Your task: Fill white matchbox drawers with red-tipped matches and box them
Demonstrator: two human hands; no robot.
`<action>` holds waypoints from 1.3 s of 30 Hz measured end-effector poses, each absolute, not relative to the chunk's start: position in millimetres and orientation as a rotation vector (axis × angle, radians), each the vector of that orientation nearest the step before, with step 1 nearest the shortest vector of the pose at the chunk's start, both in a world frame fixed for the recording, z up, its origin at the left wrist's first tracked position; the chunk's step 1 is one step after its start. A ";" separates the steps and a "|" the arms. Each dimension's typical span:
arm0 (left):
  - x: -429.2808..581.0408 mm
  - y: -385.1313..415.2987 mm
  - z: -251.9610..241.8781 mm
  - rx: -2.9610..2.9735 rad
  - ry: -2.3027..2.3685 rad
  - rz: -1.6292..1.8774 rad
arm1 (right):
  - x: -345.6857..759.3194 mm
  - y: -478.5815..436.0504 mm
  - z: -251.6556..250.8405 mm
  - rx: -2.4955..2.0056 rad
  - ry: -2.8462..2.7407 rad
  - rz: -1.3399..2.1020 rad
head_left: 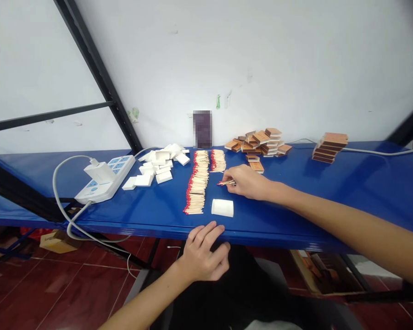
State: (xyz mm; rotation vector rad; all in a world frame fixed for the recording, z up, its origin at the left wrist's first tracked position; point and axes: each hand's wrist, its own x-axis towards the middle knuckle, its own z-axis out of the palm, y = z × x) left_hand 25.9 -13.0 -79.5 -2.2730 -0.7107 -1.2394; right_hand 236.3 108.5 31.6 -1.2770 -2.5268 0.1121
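Note:
My right hand [244, 182] pinches a few red-tipped matchsticks [228, 183] just above the blue shelf. Near the front edge, my left hand [206, 252] has its fingers bent and apart, with nothing seen in it. Between the hands lies a white matchbox tray [222, 207]. A long row of matches [198, 181] with red heads to the left stands beside it, and a shorter row [218, 161] is behind my right fingers. White trays [158, 165] are heaped on the left. Brown matchbox sleeves [261, 142] are piled behind my right hand.
A white power strip [105, 181] with a plugged-in adapter and cables is at the left of the blue shelf [278, 222]. A stack of matchboxes [329, 147] stands at the right. A dark upright object [202, 129] leans on the wall. Below is an open carton [306, 275].

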 end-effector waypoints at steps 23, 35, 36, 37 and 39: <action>25.7 -14.5 -75.8 -2.291 -0.720 -1.229 | 239.6 90.8 60.1 -1.213 -2.287 0.472; 29.2 -23.0 -56.6 -2.399 -0.795 -1.319 | 224.8 51.8 65.5 -1.020 -2.631 0.458; 29.5 -24.6 -46.3 -2.483 -0.831 -1.342 | 224.0 50.1 65.7 -1.015 -2.644 0.446; 29.2 -25.6 -35.0 -2.538 -0.849 -1.369 | 223.3 49.0 65.4 -1.003 -2.655 0.436; 26.5 -24.5 -12.9 -2.509 -0.906 -1.362 | 222.2 48.5 63.9 -0.956 -2.679 0.415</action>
